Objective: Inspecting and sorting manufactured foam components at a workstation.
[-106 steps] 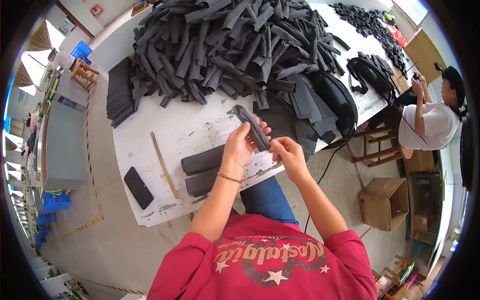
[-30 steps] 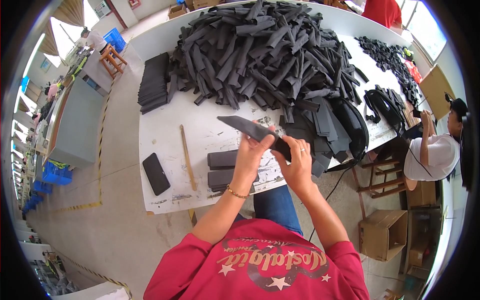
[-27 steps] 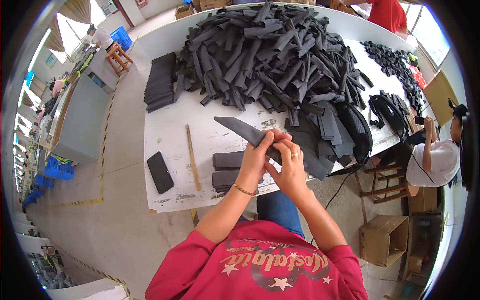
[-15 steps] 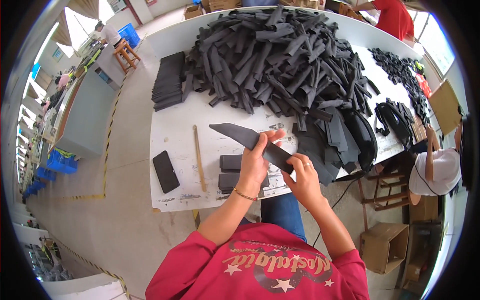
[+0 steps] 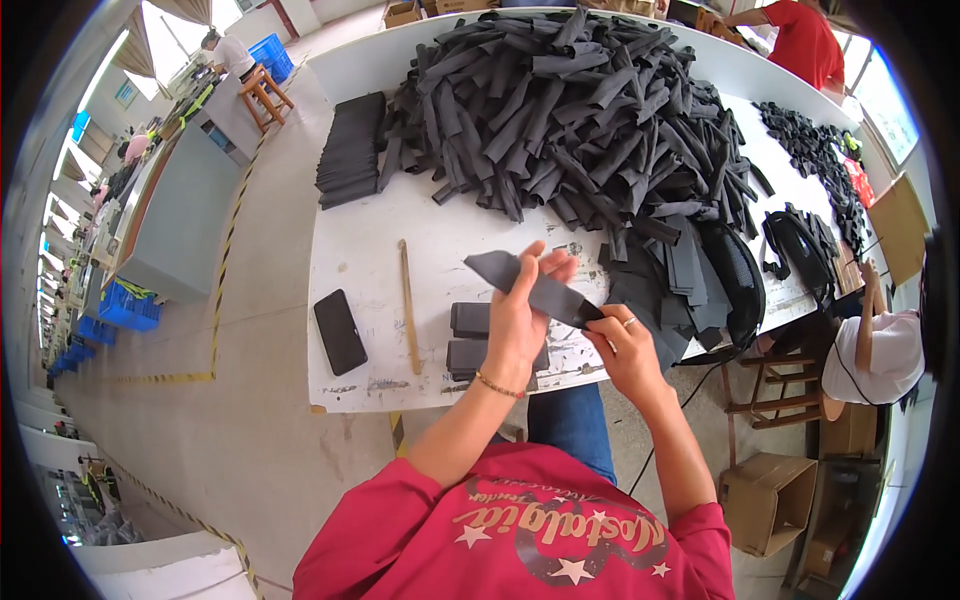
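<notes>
Above the front part of the white table [image 5: 375, 398] I hold a flat black fabric strip [image 5: 553, 297] with both hands. My left hand [image 5: 518, 330] grips its middle between thumb and fingers, and the strip's pointed end sticks out past the thumb. At the strip's other end, my right hand [image 5: 628, 352] pinches the edge; a ring is on one finger. Two small stacks of folded black pieces [image 5: 468, 319] lie on the table, partly hidden behind my left hand. A large heap of black fabric pieces [image 5: 560, 120] covers the far side.
A neat row of stacked black pieces [image 5: 350, 150] stands at the far left. Nearer are a wooden stick [image 5: 409, 305] and a black phone [image 5: 341, 332]. Flat black sheets [image 5: 645, 290] lie at the right beside a black mesh piece [image 5: 730, 285]. Co-workers sit nearby; a cardboard box [image 5: 765, 500] is on the floor.
The strip and both hands have shifted slightly right. Less of the strip's pointed end shows beyond my left thumb, and its right end now looks bent up at my right fingers.
</notes>
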A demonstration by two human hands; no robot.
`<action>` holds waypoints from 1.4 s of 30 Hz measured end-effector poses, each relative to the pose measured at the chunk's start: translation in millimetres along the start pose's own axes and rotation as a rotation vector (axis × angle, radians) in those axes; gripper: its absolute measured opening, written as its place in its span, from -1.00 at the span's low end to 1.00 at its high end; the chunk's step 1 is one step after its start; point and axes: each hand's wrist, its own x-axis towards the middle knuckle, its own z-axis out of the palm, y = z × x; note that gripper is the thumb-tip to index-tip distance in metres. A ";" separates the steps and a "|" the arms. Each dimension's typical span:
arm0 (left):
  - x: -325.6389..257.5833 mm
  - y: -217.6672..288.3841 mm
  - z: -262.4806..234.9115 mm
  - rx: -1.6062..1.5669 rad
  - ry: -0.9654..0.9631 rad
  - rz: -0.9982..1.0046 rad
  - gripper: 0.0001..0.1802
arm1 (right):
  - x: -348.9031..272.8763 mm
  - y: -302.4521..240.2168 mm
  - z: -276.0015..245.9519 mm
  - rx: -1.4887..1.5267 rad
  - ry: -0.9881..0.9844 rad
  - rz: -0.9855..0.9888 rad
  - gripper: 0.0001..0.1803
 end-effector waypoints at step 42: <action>-0.7 -2.3 -16.5 -0.045 -0.019 0.129 -0.60 | 19.4 -30.0 28.3 0.251 0.079 0.203 -0.90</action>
